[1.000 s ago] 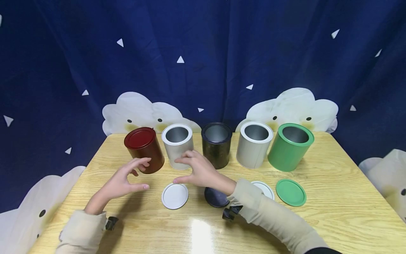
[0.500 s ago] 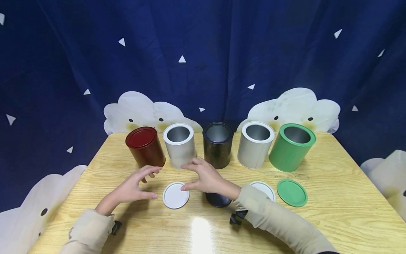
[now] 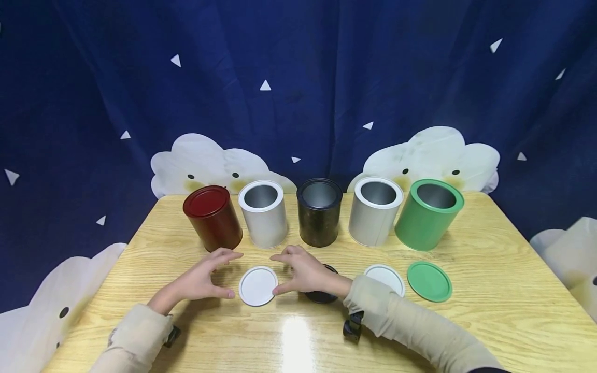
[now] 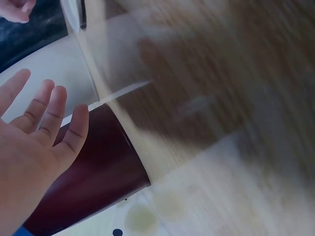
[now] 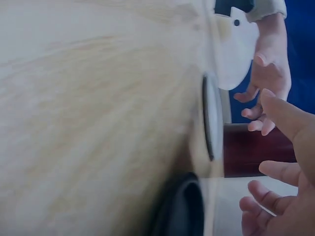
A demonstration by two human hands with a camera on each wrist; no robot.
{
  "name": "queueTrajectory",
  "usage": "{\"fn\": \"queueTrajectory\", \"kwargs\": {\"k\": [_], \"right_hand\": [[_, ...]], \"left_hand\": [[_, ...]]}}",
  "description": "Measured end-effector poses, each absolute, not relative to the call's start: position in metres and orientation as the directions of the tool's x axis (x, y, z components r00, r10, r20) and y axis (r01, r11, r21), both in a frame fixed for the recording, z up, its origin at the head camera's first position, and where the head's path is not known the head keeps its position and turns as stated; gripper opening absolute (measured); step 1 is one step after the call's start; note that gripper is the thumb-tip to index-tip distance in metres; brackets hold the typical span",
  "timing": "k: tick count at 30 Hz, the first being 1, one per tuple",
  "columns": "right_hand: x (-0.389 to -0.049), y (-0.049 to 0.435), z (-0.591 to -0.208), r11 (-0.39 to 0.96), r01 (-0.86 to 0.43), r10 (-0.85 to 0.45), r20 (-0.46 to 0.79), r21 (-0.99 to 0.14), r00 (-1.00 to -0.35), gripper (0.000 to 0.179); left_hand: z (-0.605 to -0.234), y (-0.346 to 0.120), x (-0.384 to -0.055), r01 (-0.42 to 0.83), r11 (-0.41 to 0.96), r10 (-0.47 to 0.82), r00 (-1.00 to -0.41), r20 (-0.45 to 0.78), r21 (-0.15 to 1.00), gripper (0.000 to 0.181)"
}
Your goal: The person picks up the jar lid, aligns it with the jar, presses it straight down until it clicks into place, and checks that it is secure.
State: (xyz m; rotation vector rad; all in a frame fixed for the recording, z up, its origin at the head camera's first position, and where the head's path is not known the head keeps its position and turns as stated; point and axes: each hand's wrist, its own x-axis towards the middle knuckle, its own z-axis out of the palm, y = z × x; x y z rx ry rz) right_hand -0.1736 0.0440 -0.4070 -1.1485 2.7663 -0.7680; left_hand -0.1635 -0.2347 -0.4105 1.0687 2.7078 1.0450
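Observation:
A round white lid (image 3: 258,286) lies flat on the table between my two hands. To its left is my left hand (image 3: 198,280), thumb and fingers spread apart, holding nothing. My right hand (image 3: 305,272) faces it from the other side, fingers parted, its thumb tip right at the lid's edge. The right forearm passes over a black lid (image 3: 322,297) and partly covers it. Behind the hands stand a dark red can (image 3: 219,228) with its top covered and an uncovered white can (image 3: 267,225). In the right wrist view, the white lid (image 5: 211,118) shows edge-on beside my right hand (image 5: 290,182).
Along the back are an uncovered black can (image 3: 319,225), a second white can (image 3: 372,223) and a green can (image 3: 425,223). Another white lid (image 3: 387,280) and a green lid (image 3: 429,281) lie to the right. A blue curtain (image 3: 298,77) hangs behind the table.
Both hands have come down and nearer the table's front. My left hand has moved right and my right hand slightly right, so they now flank the white lid. Cans and lids keep their places.

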Motion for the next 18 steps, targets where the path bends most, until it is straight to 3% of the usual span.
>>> {"fn": "queueTrajectory", "kwargs": {"k": [5,18], "right_hand": [[-0.171,0.044,-0.416,0.642,-0.641,-0.671,0.096,-0.421,-0.735,0.075],[-0.167,0.039,-0.426,0.703,-0.62,-0.655,0.022,-0.349,-0.755,0.077]], "left_hand": [[-0.415,-0.234,-0.166,0.612,0.541,0.648,-0.74,0.178,0.577,0.075],[-0.425,-0.231,-0.171,0.563,0.535,0.689,-0.722,0.059,0.63,0.08]]}}
